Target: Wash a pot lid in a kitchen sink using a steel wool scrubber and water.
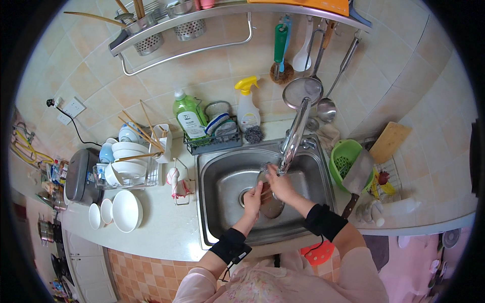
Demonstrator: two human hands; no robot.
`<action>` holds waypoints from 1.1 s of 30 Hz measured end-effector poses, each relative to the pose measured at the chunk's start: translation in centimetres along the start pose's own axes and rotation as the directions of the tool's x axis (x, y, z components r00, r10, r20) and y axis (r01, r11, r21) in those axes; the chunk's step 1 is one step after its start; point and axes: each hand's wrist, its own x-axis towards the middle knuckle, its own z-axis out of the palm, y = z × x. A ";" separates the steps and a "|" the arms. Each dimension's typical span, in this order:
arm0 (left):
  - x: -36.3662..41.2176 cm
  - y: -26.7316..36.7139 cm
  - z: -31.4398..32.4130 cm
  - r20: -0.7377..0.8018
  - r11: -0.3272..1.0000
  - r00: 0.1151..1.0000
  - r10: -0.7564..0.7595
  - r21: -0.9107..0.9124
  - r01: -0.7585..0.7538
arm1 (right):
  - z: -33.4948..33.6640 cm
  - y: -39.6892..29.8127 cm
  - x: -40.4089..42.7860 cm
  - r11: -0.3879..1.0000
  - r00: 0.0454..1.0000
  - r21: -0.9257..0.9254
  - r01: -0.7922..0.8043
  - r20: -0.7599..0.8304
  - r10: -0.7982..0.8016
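Both my hands are over the stainless steel sink (223,223), just below the spout of the chrome faucet (297,132). My left hand (253,201) is closed round the near side of a clear, round dish or lid (272,209), its thumb upward. Against the far part of the same piece, my right hand (281,185) has its fingers by the spout's end; a small grey scouring pad (265,166) appears at its fingertips. The clear piece is partly hidden by my hands, so its exact kind cannot be told. The sink drain (244,197) shows left of my left hand.
Behind the sink stand a caddy (214,146) with sponges, a green detergent bottle (189,117) and a spray bottle (248,106). A dish rack (151,178) and white bowls (127,211) are left. At right, a cleaver (356,170) leans on a green basket (346,147).
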 end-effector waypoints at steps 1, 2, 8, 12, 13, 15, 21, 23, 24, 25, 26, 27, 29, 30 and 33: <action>0.0 0.0 -0.1 -0.060 0.998 0.998 0.019 -0.054 -0.022 | 0.3 -1.4 -0.6 0.989 0.993 -0.091 0.119 0.021 -0.117; -0.1 0.1 -0.2 -0.122 0.993 0.992 0.035 -0.107 -0.048 | 0.4 -2.8 -1.4 0.980 0.985 -0.108 0.166 0.072 -0.159; -1.6 0.5 1.0 -0.092 0.983 0.994 0.061 -0.168 -0.076 | 0.7 -0.1 0.5 0.982 0.998 -0.190 0.017 -0.059 -0.028; -1.1 0.9 0.1 -0.147 0.979 0.984 0.099 -0.163 -0.123 | 1.6 -0.2 0.2 0.970 0.983 -0.170 0.175 -0.025 -0.182; -0.8 0.6 -0.7 -0.186 0.974 0.975 0.123 -0.166 -0.155 | 1.5 -1.8 -0.8 0.950 0.961 -0.150 0.275 0.035 -0.273; -0.3 -0.1 -1.6 -0.194 0.967 0.969 0.150 -0.177 -0.185 | 1.3 -3.6 -3.4 0.945 0.955 -0.153 0.289 0.118 -0.272; -0.7 1.1 -2.3 -0.106 0.925 0.994 0.022 -0.376 -0.060 | -0.1 -0.7 -7.7 0.892 0.902 -0.195 0.407 0.241 -0.359; -0.9 1.4 -2.1 -0.082 0.926 0.997 0.011 -0.376 -0.041 | -0.2 1.1 -8.3 0.965 0.958 -0.115 0.237 0.193 -0.213; -0.7 1.3 -2.0 -0.072 0.927 0.997 0.032 -0.371 -0.057 | -0.3 1.3 -8.3 0.973 0.972 -0.078 0.216 0.115 -0.207; -0.7 1.2 -1.9 -0.061 0.928 0.997 0.053 -0.366 -0.072 | -0.3 1.8 -8.1 0.974 0.972 -0.075 0.215 0.114 -0.206; -0.7 1.1 -1.9 -0.062 0.929 0.997 0.052 -0.364 -0.071 | 0.1 2.6 -7.6 0.991 0.992 -0.057 0.124 -0.015 -0.125; -0.6 1.0 -1.7 -0.052 0.928 0.997 0.052 -0.367 -0.068 | 0.4 3.8 -7.0 0.999 0.988 -0.029 0.030 -0.148 -0.034; -0.4 0.9 -1.1 -0.035 0.929 0.998 0.051 -0.364 -0.061 | 0.0 5.6 -5.1 0.997 0.977 0.066 -0.048 -0.205 0.061; -0.3 0.7 -1.2 -0.018 0.941 0.999 0.042 -0.336 -0.046 | -0.3 5.9 -4.1 0.981 0.969 0.144 -0.132 -0.188 0.158; 0.1 0.1 -0.4 0.038 0.951 0.999 0.002 -0.309 0.010 | -1.7 8.4 -3.2 0.952 0.927 0.182 -0.248 -0.239 0.287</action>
